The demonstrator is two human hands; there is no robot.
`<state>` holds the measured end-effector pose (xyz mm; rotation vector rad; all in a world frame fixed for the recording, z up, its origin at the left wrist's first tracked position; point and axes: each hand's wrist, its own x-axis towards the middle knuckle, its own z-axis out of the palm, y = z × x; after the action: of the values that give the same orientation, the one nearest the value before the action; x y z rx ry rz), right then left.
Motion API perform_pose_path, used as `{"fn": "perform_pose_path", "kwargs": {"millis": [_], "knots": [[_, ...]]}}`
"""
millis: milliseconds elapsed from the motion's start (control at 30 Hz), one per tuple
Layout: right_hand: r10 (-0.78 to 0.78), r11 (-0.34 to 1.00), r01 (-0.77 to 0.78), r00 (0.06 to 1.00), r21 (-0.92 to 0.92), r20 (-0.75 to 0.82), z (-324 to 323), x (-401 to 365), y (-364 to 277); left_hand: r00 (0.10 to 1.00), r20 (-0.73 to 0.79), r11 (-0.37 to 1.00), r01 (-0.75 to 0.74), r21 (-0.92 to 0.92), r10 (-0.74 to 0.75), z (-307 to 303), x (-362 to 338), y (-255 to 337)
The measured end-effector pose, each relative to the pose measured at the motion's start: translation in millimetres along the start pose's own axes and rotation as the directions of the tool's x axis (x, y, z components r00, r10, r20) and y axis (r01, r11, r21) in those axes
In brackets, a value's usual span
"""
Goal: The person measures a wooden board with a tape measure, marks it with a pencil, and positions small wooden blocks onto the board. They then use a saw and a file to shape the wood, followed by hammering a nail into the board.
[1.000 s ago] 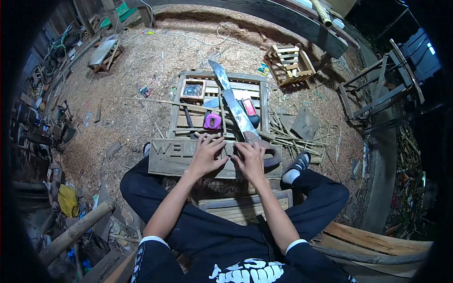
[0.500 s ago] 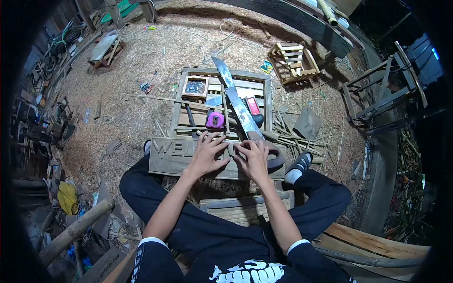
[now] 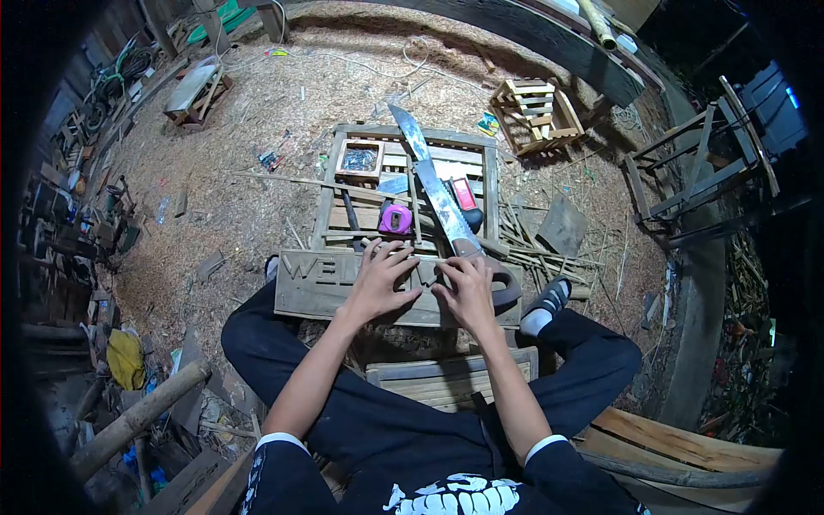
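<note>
Probably stiff, the wooden board suits holding at either end; your left hand has fingers spread, your right hand curled fingers, any pinch unclear.

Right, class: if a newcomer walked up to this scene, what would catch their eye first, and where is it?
Probably the long shiny blade, slanting over the slatted frame beyond the hands. Just left of it, the pink tape measure stands out against the drab wood. Nearer, the left hand and right hand are at a board with letters, "WE" clear at its left end.
</note>
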<state>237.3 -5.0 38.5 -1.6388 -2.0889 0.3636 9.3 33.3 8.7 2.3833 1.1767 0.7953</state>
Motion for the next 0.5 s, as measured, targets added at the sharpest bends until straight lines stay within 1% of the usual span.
{"fn": "perform_pose_path", "kwargs": {"millis": [200, 267, 300, 367, 400, 467, 500], "knots": [[-0.036, 0.999, 0.036, 0.999, -0.032, -0.002, 6, 5, 9, 1.0, -0.006, 1.0, -0.02, -0.014, 0.02, 2, 0, -1], [-0.083, 0.995, 0.085, 0.996, -0.06, 0.03, 3, 9, 10, 1.0, 0.001, 1.0, -0.019, -0.003, 0.019, 2, 0, -1], [-0.084, 0.995, 0.085, 0.996, -0.06, 0.031, 4, 9, 10, 1.0, 0.008, 1.0, -0.022, 0.005, 0.022, 3, 0, -2], [-0.109, 0.99, 0.107, 0.994, -0.089, -0.009, 5, 9, 10, 1.0, -0.001, 1.0, -0.03, -0.001, 0.03, 6, 0, -2], [-0.108, 0.99, 0.106, 0.994, -0.09, -0.009, 5, 9, 8, 0.999, -0.008, 0.999, -0.038, -0.004, 0.038, 7, 1, -1], [-0.044, 0.998, 0.041, 0.998, -0.053, -0.048, 4, 9, 5, 0.999, -0.003, 0.999, -0.033, -0.011, 0.033, 8, 1, 0], [-0.044, 0.998, 0.042, 0.998, -0.051, -0.047, 4, 8, 4, 1.0, 0.001, 0.999, -0.029, -0.016, 0.029, 7, 1, 0]]}}
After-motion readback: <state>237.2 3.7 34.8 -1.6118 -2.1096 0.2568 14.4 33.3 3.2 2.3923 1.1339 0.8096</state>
